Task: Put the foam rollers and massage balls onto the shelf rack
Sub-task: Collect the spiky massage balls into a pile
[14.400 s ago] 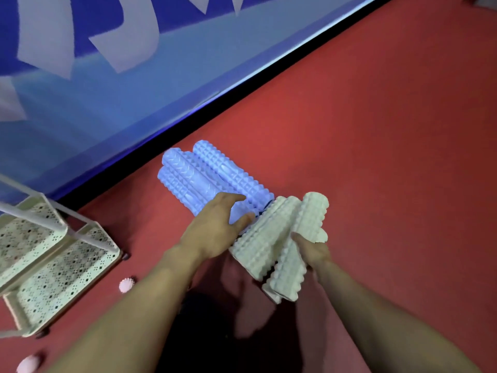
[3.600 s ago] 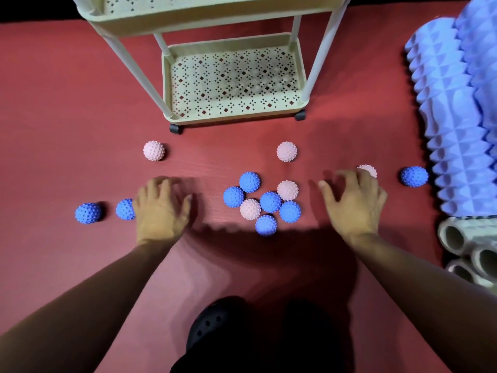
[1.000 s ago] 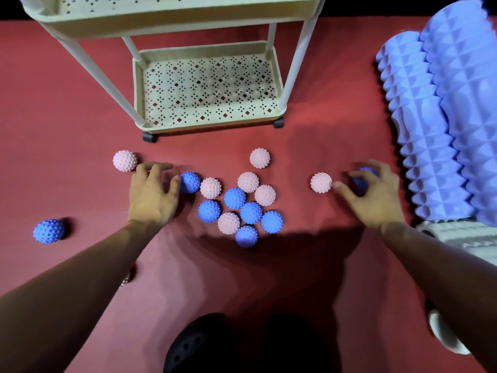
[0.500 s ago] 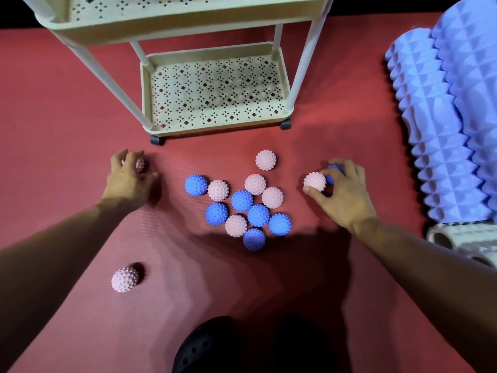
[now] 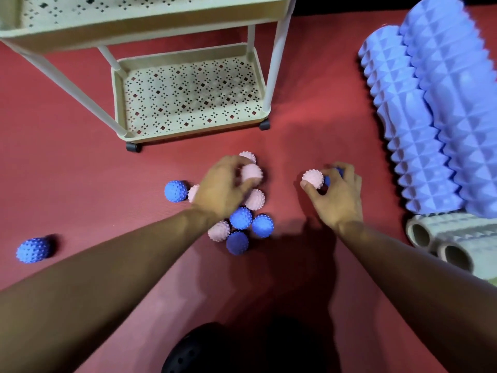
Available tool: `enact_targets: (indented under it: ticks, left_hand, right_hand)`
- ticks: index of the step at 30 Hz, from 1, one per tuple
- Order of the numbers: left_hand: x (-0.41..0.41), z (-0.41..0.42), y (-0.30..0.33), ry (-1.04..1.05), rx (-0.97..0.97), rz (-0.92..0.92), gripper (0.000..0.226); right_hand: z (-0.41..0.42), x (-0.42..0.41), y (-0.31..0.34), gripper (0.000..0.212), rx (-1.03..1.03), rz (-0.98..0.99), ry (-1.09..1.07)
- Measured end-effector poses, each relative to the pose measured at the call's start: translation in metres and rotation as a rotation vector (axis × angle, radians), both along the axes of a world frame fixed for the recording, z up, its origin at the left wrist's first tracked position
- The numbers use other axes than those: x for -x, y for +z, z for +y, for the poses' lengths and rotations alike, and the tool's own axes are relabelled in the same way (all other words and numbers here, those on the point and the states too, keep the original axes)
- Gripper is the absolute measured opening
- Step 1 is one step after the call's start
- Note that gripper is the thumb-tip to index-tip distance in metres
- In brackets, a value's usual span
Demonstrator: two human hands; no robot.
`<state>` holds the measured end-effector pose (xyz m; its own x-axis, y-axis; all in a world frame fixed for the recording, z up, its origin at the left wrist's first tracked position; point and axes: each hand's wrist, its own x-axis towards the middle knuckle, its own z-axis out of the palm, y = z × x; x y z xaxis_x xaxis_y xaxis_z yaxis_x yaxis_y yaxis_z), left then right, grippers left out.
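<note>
A lone blue ball (image 5: 33,250) lay on the red floor (image 5: 67,170) at the far left, well apart from the other balls. The cream shelf rack (image 5: 188,122) stood at the top of the view, its perforated bottom tray bare. Below the rack, a blue ball (image 5: 176,191) sat just beside a partly hidden pink ball (image 5: 194,192) at the left edge of the central cluster (image 5: 243,224) of pink and blue massage balls. The left hand (image 5: 223,189) was over this cluster, fingers curled around a pink ball (image 5: 251,173), with another pink ball (image 5: 248,156) visible just beyond the fingertips; motion blur obscured the exact finger placement. To the right, apart from the cluster, the right hand (image 5: 336,195) gripped two balls: a pink massage ball (image 5: 312,179) pinched near the thumb and a blue massage ball (image 5: 333,175) largely covered by the curled fingers. At the right edge, two blue foam rollers (image 5: 430,117) lay side by side on the floor, and the open ends of cream foam rollers (image 5: 441,238) showed just below them.
</note>
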<state>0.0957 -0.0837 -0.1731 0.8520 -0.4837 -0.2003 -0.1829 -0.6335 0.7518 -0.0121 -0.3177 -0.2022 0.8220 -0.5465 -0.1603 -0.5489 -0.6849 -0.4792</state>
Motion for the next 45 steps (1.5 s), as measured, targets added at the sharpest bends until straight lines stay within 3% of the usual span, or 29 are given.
enact_targets:
  ticks: [3, 7, 10, 12, 14, 16, 19, 21, 24, 30, 34, 37, 41, 43, 45]
  left_hand:
    - [0.006, -0.042, -0.014, -0.075, -0.07, 0.003, 0.039]
    - [0.018, -0.056, -0.029, -0.095, -0.077, -0.004, 0.039]
    - [0.022, -0.042, -0.025, -0.105, -0.022, -0.011, 0.038]
    - [0.02, -0.024, -0.018, -0.035, 0.069, -0.113, 0.03]
    - [0.016, 0.002, -0.015, 0.131, 0.103, -0.247, 0.023]
    - [0.01, 0.037, -0.023, 0.344, 0.02, -0.301, 0.028]
    - [0.01, 0.081, -0.042, 0.614, -0.114, -0.09, 0.049]
    - [0.021, 0.085, -0.053, 0.586, -0.106, 0.002, 0.052]
    - [0.035, 0.065, -0.059, 0.518, -0.023, -0.028, 0.051]
    - [0.036, 0.015, -0.056, 0.295, 0.158, 0.06, 0.054]
    - [0.043, 0.003, -0.057, 0.349, 0.125, 0.114, 0.046]
    - [0.041, 0.007, -0.06, 0.325, 0.061, 0.072, 0.06]
    - [0.039, 0.013, -0.06, 0.326, -0.132, 0.056, 0.092]
    - [0.048, 0.019, -0.054, 0.35, -0.074, -0.009, 0.094]
    - [0.075, 0.029, -0.045, 0.313, -0.005, -0.15, 0.086]
  right_hand:
    - [-0.005, 0.009, -0.003, 0.045, -0.039, -0.042, 0.067]
    - [-0.007, 0.014, -0.009, 0.048, -0.145, -0.038, 0.351]
    - [0.003, 0.008, -0.01, 0.056, -0.205, 0.042, 0.476]
    - [0.008, 0.003, -0.01, 0.063, -0.222, 0.052, 0.486]
    - [0.01, 0.0, -0.01, 0.071, -0.234, 0.043, 0.476]
    - [0.012, -0.001, -0.008, 0.077, -0.232, -0.008, 0.447]
    - [0.024, -0.007, -0.003, 0.078, -0.2, -0.049, 0.36]
    - [0.035, -0.014, -0.002, 0.077, -0.182, 0.048, 0.354]
    - [0.05, -0.025, -0.001, 0.08, -0.162, 0.164, 0.354]
    - [0.062, -0.027, -0.001, 0.061, -0.064, 0.236, 0.371]
    - [0.068, -0.025, -0.004, 0.058, -0.094, 0.228, 0.335]
    - [0.069, -0.024, -0.005, 0.059, -0.093, 0.243, 0.358]
    - [0.063, -0.007, -0.003, 0.06, -0.081, -0.027, 0.197]
    - [0.059, 0.024, -0.005, 0.059, 0.004, -0.173, -0.022]
    - [0.056, 0.065, -0.013, 0.062, 0.118, -0.099, -0.125]
